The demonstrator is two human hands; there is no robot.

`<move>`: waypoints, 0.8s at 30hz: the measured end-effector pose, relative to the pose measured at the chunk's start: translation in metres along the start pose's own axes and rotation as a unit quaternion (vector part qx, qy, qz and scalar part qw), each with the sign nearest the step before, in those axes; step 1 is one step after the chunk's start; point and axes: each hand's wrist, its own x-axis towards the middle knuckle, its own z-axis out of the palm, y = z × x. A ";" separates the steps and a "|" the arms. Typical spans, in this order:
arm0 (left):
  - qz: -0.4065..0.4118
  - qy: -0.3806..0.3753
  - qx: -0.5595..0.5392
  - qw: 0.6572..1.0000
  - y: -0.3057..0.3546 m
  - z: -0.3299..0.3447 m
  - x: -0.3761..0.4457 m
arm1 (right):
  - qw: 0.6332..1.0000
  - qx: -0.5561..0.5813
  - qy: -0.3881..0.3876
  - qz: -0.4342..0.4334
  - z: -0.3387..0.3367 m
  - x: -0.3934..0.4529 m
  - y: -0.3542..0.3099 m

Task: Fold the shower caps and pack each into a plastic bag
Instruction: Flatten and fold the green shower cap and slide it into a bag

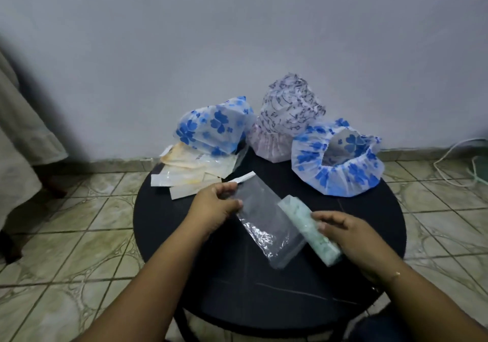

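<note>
On a round black table (264, 294) my left hand (214, 204) pinches the upper edge of a clear plastic bag (264, 223) that lies slanted across the middle. My right hand (346, 233) grips a folded pale green shower cap (303, 223), a long narrow bundle lying along the bag's right side. Three unfolded caps stand at the back: a blue-flowered one (211, 130) on the left, a white one with dark print (285, 120) in the middle, and another blue-flowered one (340, 162) on the right with its elastic opening facing me.
A stack of flat clear bags with white strips (190, 175) lies at the table's back left, partly under the left cap. Tiled floor surrounds the table; a grey wall stands behind. Cloth hangs at far left (21, 135). A cable lies on the floor at right (454, 157).
</note>
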 end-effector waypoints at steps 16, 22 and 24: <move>0.331 -0.129 0.361 0.862 -0.046 0.043 -0.077 | 0.986 0.146 -0.051 0.055 -0.043 -0.023 0.009; 0.318 -0.083 0.453 0.829 -0.055 0.045 -0.078 | 0.964 0.231 -0.116 0.057 -0.052 -0.032 0.004; 0.305 -0.076 0.486 0.815 -0.056 0.047 -0.078 | 0.959 0.232 -0.149 0.059 -0.056 -0.034 0.003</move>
